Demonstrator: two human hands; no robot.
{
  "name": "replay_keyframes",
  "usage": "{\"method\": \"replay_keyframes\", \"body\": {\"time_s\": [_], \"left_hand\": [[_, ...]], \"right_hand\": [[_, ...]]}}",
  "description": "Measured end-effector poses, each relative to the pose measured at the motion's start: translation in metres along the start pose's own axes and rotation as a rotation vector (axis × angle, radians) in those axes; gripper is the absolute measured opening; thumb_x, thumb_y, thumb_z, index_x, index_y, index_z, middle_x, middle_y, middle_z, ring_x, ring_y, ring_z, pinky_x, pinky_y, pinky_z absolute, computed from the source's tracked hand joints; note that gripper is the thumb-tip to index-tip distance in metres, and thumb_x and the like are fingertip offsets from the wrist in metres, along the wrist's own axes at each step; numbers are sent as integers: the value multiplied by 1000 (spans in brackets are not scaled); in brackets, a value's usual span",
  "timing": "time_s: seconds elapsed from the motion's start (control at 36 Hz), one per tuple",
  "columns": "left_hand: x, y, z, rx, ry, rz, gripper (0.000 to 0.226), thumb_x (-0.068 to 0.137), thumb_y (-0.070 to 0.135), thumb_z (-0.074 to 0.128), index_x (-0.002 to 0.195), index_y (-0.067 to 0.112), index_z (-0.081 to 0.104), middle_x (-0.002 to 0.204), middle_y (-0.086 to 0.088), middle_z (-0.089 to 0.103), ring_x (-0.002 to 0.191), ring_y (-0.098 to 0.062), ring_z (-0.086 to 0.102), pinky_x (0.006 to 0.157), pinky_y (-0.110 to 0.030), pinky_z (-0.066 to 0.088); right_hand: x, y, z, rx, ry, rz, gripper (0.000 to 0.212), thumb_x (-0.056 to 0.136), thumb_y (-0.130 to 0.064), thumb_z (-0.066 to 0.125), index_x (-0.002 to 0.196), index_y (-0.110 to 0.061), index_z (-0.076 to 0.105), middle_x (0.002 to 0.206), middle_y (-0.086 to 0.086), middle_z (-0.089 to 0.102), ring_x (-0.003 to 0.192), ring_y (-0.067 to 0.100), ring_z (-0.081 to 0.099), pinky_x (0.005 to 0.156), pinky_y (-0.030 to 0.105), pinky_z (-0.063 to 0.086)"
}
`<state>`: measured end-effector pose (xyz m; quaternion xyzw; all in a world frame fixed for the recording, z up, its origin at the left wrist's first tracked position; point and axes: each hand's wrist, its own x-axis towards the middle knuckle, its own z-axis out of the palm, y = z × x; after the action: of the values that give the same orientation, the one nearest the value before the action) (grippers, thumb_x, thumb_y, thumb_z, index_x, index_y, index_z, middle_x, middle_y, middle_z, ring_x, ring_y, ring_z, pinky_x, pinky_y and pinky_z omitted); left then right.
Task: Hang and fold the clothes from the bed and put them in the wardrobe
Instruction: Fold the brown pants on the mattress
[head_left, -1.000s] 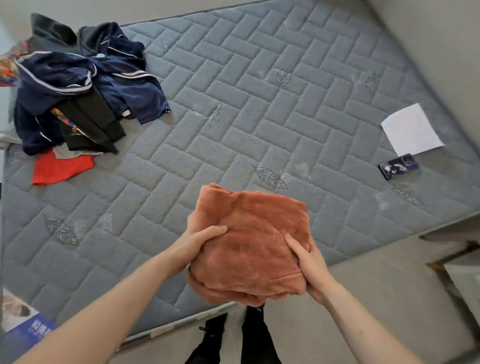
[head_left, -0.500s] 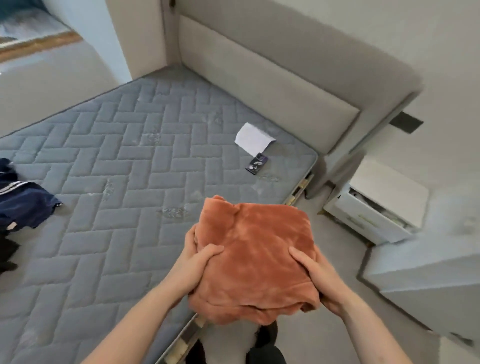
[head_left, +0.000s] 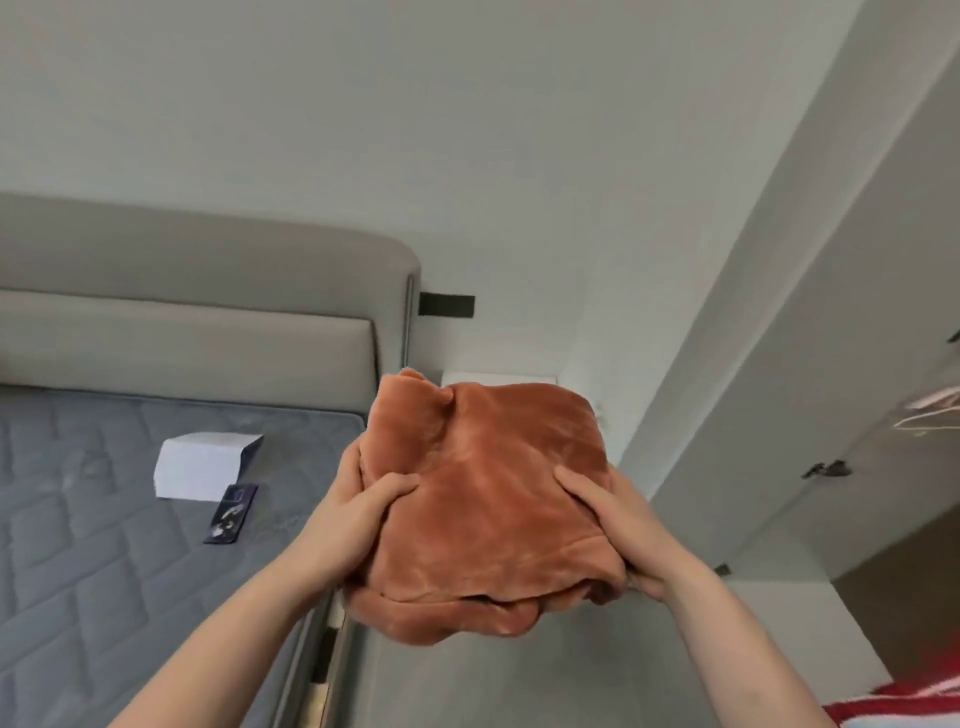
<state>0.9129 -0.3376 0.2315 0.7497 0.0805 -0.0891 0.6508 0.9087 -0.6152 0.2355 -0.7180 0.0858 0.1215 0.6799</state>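
Observation:
A folded rust-orange fleece garment (head_left: 488, 499) is held up in front of me, off the right side of the bed (head_left: 104, 561). My left hand (head_left: 363, 509) grips its left edge, thumb on top. My right hand (head_left: 613, 519) grips its right edge, fingers underneath. At the right, the wardrobe (head_left: 857, 364) stands with a white door and a hinge visible; pale hangers (head_left: 930, 410) show inside. The pile of clothes on the bed is out of view.
A white sheet of paper (head_left: 202, 465) and a dark phone (head_left: 231, 514) lie on the grey quilted mattress. A beige padded headboard (head_left: 208, 312) stands behind. A white bedside cabinet (head_left: 498, 376) peeks over the garment. Red-and-white striped fabric (head_left: 904, 701) lies at bottom right.
My view has swung right and upward, from the mattress and clothes pile toward the headboard wall and wardrobe. Both hands keep the same grip on the orange garment, carried higher.

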Motion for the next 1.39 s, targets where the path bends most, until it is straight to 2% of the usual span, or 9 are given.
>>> {"method": "replay_keyframes", "body": {"time_s": [0.39,0.5,0.56,0.67,0.75,0.92,1.19,1.31,1.39], "left_hand": [[114,153,212,105,-419,231,50,90,43,69,135,44,47,115,22,67,97,6,64,80,-19,46],[145,228,315,201,-375,439,10,92,27,68,91,23,59,83,7,64,73,-13,62,69,-30,48],[161,263,367,244,-466,505,24,90,18,63,71,15,50,64,1,53,55,-15,49,59,-28,39],[192,274,430,217,-584,519,22,87,38,71,101,22,64,75,15,68,71,-3,72,44,-8,41],[175,263,427,112,-925,434,38,90,43,71,123,38,50,109,19,69,88,4,69,64,-12,49],[137,310,484,88,-1192,398,58,92,41,68,141,24,42,124,10,62,107,-6,62,77,-22,48],[96,362,651,215,-1475,405,75,67,51,78,131,19,56,117,-2,72,100,-20,74,76,-35,61],[95,405,820,205,-1395,643,32,87,35,71,110,12,73,73,13,74,66,-2,72,60,-24,59],[57,424,856,315,-1436,753,30,89,33,67,106,8,69,72,7,72,72,-4,72,64,-25,58]], "right_hand": [[-5,-82,-207,113,492,-162,47,87,-42,72,130,-28,60,113,-8,75,103,11,72,82,23,56],[-16,-102,-249,99,680,-206,50,85,-46,72,131,-31,59,112,-12,75,101,6,72,83,22,53],[-24,-114,-265,89,763,-223,45,89,-44,70,130,-31,59,108,-16,75,99,4,72,81,20,53],[-48,-136,-290,83,944,-237,40,88,-47,70,125,-33,63,103,-16,76,94,3,72,78,21,56],[-70,-148,-305,56,1061,-252,45,84,-53,72,124,-35,65,113,-11,75,106,11,71,102,38,50],[-114,-163,-329,73,1261,-256,32,88,-43,71,116,-28,69,104,-5,78,94,9,74,87,31,52],[-187,-166,-425,79,1467,-223,45,85,-49,74,120,-22,69,104,1,78,96,16,75,93,38,55],[-215,-163,-488,92,1484,-237,52,85,-49,75,125,-17,67,111,5,77,105,21,73,101,43,52],[-237,-160,-538,107,1497,-234,58,84,-50,76,129,-15,64,112,7,76,105,22,73,99,41,54]]}}
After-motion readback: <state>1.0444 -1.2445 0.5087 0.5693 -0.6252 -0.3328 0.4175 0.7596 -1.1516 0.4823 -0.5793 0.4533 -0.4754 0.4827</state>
